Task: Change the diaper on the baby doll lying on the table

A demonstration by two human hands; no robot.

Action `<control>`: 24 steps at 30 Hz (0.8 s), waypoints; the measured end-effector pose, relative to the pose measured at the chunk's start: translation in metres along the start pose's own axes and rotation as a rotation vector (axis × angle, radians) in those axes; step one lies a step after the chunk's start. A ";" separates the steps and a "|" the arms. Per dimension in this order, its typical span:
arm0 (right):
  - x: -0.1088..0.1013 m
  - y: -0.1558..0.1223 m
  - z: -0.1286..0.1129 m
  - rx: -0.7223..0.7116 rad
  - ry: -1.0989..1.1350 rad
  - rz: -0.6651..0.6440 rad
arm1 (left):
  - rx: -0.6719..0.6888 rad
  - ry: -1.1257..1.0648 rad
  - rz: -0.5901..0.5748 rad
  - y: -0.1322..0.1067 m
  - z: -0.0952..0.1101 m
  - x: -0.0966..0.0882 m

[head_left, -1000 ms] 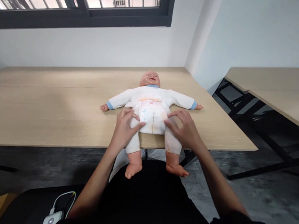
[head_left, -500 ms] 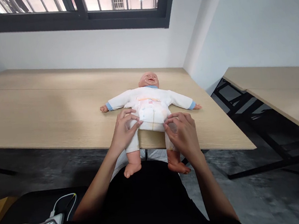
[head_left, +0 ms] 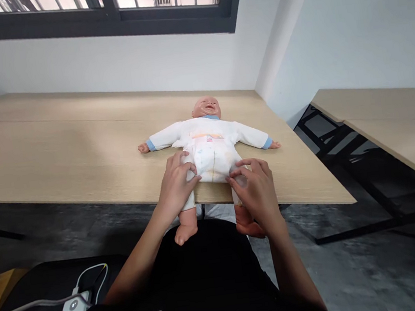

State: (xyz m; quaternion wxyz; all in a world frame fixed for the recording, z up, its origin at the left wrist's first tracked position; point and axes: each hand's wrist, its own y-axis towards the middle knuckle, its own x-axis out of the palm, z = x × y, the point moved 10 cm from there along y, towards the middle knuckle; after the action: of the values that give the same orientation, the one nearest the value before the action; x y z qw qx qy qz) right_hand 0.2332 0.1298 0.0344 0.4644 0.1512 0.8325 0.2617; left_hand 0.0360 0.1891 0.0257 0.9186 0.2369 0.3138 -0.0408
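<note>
A baby doll (head_left: 209, 127) in a white outfit with blue cuffs lies on its back on the wooden table (head_left: 59, 153), arms spread, feet hanging over the front edge. Around its hips is a white diaper (head_left: 212, 162) with a yellowish line down the middle. My left hand (head_left: 177, 184) pinches the diaper's edge at the doll's leg on the left. On the other side, my right hand (head_left: 254, 182) pinches the opposite edge between thumb and fingers. Parts of the doll's thighs are hidden behind my hands.
Behind the table are a white wall and a dark-framed window (head_left: 176, 20). A second table (head_left: 396, 122) with black legs stands to the right. At the lower left, a white device (head_left: 73, 310) with cables rests on a black surface.
Both hands have moved slightly down and toward each other along the diaper's lower edge. The front fold of the diaper now lies smoother. The camera view has shifted a little.
</note>
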 end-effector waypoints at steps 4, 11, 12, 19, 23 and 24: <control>-0.002 0.000 0.003 0.029 0.017 0.028 | 0.011 -0.095 0.029 0.003 0.000 -0.006; -0.003 0.012 0.048 0.203 0.388 0.123 | -0.173 -0.450 0.131 0.008 -0.029 -0.022; -0.002 0.012 0.065 0.303 0.467 0.165 | -0.237 -0.511 0.170 0.009 -0.038 -0.024; 0.054 0.027 0.138 0.847 1.091 0.029 | -0.510 -0.854 0.146 0.053 -0.085 0.000; 0.079 0.055 0.146 0.904 1.067 -0.142 | -0.550 -0.909 -0.068 0.092 -0.091 0.031; 0.085 0.065 0.144 0.865 1.047 -0.182 | -0.536 -0.911 -0.067 0.099 -0.093 0.033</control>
State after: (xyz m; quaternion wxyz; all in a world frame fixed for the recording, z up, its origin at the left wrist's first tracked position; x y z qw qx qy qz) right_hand 0.3121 0.2671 -0.0491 -0.0811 0.1059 0.9864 -0.0959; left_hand 0.0329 0.3219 -0.0172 0.9883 -0.0581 -0.1103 -0.0875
